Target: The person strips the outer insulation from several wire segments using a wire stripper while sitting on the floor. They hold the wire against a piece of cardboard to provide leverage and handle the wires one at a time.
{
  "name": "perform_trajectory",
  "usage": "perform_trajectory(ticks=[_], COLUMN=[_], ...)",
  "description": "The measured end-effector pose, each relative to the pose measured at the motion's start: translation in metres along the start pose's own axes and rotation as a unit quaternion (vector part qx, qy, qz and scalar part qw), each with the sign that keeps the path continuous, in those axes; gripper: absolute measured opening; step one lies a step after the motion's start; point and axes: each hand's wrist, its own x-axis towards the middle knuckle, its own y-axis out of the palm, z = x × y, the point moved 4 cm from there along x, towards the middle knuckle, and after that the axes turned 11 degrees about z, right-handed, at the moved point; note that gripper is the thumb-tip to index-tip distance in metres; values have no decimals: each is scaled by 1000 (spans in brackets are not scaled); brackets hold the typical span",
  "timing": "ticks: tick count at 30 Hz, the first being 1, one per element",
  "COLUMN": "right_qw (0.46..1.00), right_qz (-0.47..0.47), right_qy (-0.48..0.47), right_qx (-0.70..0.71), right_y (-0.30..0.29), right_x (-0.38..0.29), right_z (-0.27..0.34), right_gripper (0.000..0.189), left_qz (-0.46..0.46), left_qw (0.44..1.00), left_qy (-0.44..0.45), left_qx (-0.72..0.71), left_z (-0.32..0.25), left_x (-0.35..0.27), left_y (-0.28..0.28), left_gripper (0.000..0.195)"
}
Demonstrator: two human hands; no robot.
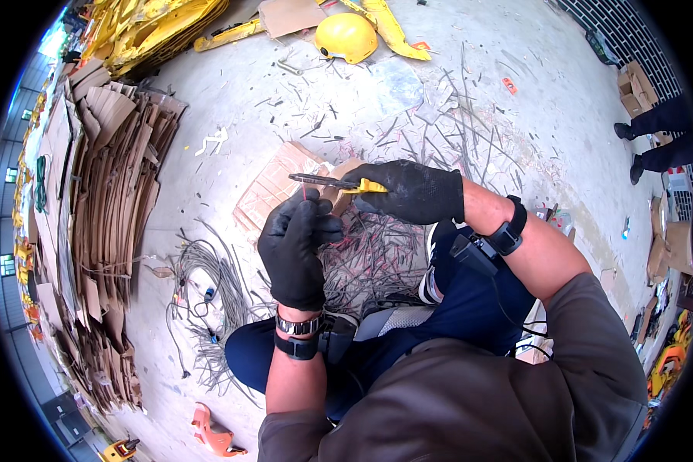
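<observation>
My right hand [407, 192], in a black work glove, grips a yellow-handled cutting tool [332, 182], probably wire cutters or pliers, its dark jaws pointing left. Just below those jaws is my left hand [299, 248], gloved the same way, its fingertips pinching a thin red wire [304, 190] that rises to the tool. Whether the jaws touch the wire I cannot tell. Behind both hands a flattened cardboard piece [271, 185] lies on the floor. Many short grey and red wire scraps [375, 254] are heaped between my legs.
A coil of grey cable [208, 283] lies by my left knee, beside stacked flattened cardboard [115, 190]. Ahead are a yellow helmet [345, 38] and yellow plastic parts [390, 26]. An orange plastic part [211, 430] sits at lower left. A person's legs [664, 136] show far right, near cardboard boxes [635, 89].
</observation>
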Motion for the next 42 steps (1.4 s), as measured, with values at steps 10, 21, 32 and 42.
perform_trajectory(ticks=[10,21,32,42], right_qw=[991,959,986,993], right_qz=[-28,-104,-41,-37], right_qy=[-25,-42,-40,-18], right_qx=[-125,-259,-155,-115], right_y=[0,-3,-3,-8], right_x=[-2,-7,-6,-6], right_z=[7,4,2,-2], right_gripper=[50,57,47,43], left_qz=[-2,21,37,42], left_qw=[1000,998,998,998], left_qy=[6,-10,-34,-33], left_qx=[25,63,44,39], left_z=[3,4,6,5], left_x=[1,0,1,0], left_y=[-2,-2,-1,3], left_gripper=[23,22,24,27])
